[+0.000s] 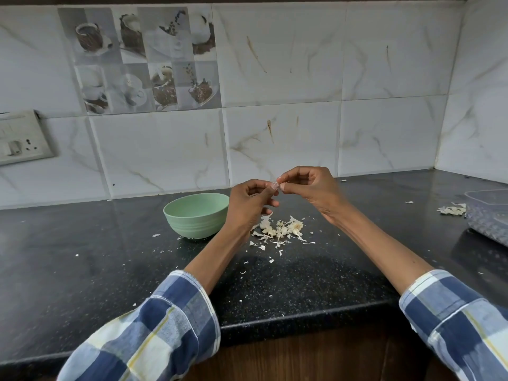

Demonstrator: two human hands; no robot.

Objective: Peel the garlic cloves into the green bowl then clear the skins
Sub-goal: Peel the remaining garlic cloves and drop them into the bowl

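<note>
A green bowl (pixel 196 217) stands on the black counter, left of my hands; its inside is not visible from here. My left hand (pixel 251 203) and my right hand (pixel 309 189) meet above the counter, fingers curled, pinching a small garlic clove (pixel 275 185) between their fingertips. A thin strip of skin sticks out by my right thumb. Under the hands lies a pile of garlic skins (pixel 280 231), with small flakes scattered toward the counter's front edge.
A clear plastic container (pixel 488 215) stands at the far right with more skins (pixel 453 209) beside it. A wall socket (pixel 23 137) is on the tiled wall at left. The counter's front edge (pixel 275 321) runs below my forearms.
</note>
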